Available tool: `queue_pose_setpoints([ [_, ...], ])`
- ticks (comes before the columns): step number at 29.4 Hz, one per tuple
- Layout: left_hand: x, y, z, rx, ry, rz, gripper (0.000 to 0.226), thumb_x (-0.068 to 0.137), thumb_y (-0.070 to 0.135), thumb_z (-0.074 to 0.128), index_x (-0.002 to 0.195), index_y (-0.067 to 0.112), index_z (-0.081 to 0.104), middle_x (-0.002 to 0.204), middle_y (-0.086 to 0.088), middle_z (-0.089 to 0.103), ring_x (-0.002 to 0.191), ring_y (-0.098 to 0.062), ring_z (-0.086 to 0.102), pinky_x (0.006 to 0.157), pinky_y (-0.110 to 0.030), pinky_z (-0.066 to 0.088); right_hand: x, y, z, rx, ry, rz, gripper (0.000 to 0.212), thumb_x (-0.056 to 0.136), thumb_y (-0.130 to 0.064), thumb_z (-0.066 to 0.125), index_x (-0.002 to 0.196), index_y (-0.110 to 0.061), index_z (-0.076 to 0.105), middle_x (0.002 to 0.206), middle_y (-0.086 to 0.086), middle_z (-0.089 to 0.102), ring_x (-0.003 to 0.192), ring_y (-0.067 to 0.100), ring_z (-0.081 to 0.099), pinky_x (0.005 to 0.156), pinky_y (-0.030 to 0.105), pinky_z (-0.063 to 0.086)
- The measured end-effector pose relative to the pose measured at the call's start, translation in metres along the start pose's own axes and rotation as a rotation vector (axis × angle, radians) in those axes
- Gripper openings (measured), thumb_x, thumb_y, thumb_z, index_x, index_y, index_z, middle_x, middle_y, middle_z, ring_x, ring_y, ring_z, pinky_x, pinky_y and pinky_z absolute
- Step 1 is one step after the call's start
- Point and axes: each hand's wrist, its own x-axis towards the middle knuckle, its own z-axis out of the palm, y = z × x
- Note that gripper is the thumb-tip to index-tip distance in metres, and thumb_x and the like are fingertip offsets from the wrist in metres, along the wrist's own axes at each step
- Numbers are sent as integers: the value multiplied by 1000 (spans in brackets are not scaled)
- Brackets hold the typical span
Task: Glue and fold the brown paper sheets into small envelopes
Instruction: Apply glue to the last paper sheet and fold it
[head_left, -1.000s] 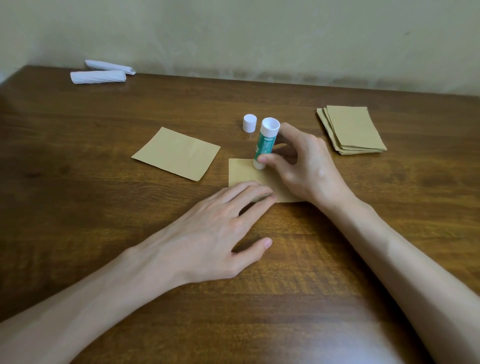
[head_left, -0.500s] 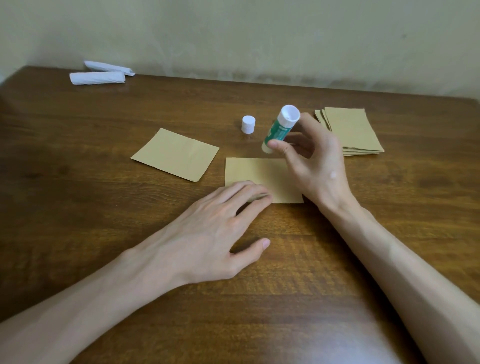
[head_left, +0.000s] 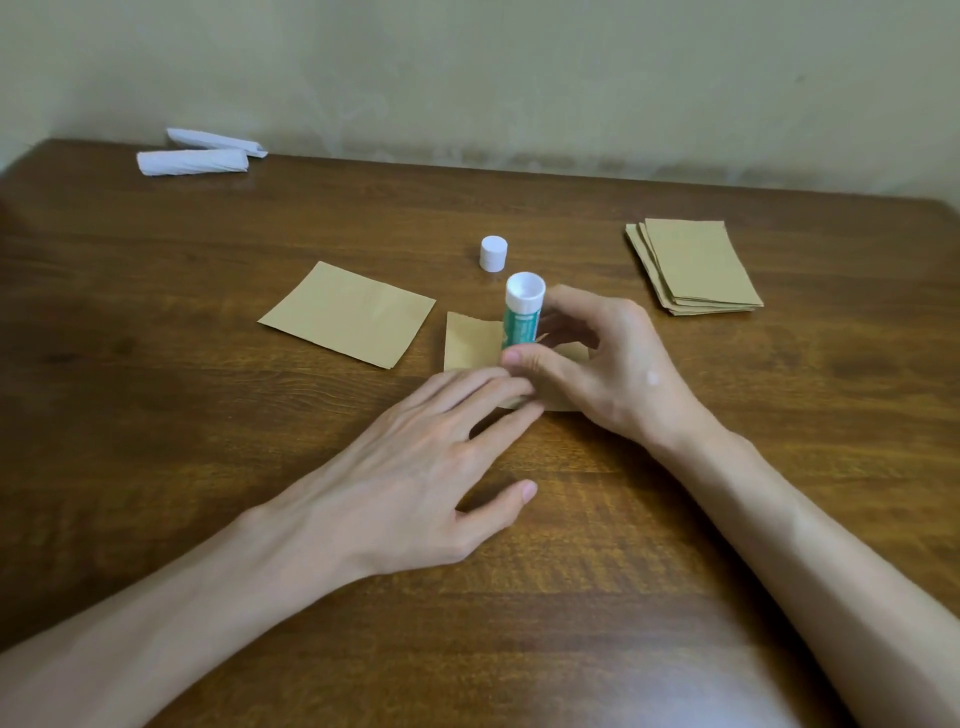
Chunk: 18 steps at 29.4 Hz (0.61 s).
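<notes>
Your right hand (head_left: 602, 364) grips the glue stick (head_left: 521, 317) upright on the brown sheet (head_left: 470, 340), mid-table (head_left: 156, 415). Left hand (head_left: 415, 467) fingers (head_left: 488, 384) flat, pressing the sheet's near edge.

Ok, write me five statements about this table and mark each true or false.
1. The right hand grips the glue stick. True.
2. The white cap sits on the glue stick. False: it stands on the table, beyond the stick.
3. The left hand lays straight fingers on the small brown sheet. True.
4. The stack of brown sheets lies at the far left. False: it lies at the far right.
5. Two white paper rolls lie at the far left. True.
</notes>
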Motion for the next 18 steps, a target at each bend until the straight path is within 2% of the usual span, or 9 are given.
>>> queue_pose_setpoints([
  [4, 0, -1, 1, -29, -3, 6, 68, 107, 57, 34, 163, 18, 33, 166, 4, 27, 157, -8, 14, 127, -23, 13, 0, 1, -4, 20, -39, 16, 32, 98, -13, 74, 128, -17, 64, 115, -8, 75, 115, 4, 70, 103, 32, 56],
  [6, -1, -1, 1, -48, -5, 5, 68, 107, 58, 34, 163, 19, 32, 166, 6, 24, 157, -7, 12, 124, -22, 15, 0, -1, -7, 33, -69, 14, 31, 99, -8, 71, 127, -18, 59, 118, -7, 74, 118, 4, 69, 105, 30, 55],
  [10, 0, -2, 2, -52, -4, 7, 69, 107, 58, 33, 164, 20, 30, 166, 7, 23, 156, -6, 12, 123, -22, 17, 1, 0, -7, 19, -31, -9, 26, 95, -17, 79, 114, -22, 61, 114, -7, 75, 111, 4, 72, 100, 34, 59],
  [13, 0, -2, 2, -62, -1, 6, 68, 107, 58, 34, 164, 22, 29, 165, 8, 23, 156, -7, 15, 124, -26, 22, 1, 0, -6, 43, 20, -8, 29, 92, -24, 84, 113, -17, 65, 110, -7, 76, 106, 7, 74, 96, 34, 61],
  [18, 0, 0, 2, -48, -9, 2, 67, 107, 59, 32, 164, 25, 26, 166, 8, 20, 156, -6, 12, 122, -25, 18, 3, 4, -13, 50, -87, 34, 20, 97, -11, 75, 115, -12, 66, 113, -5, 76, 113, 6, 71, 103, 36, 58],
])
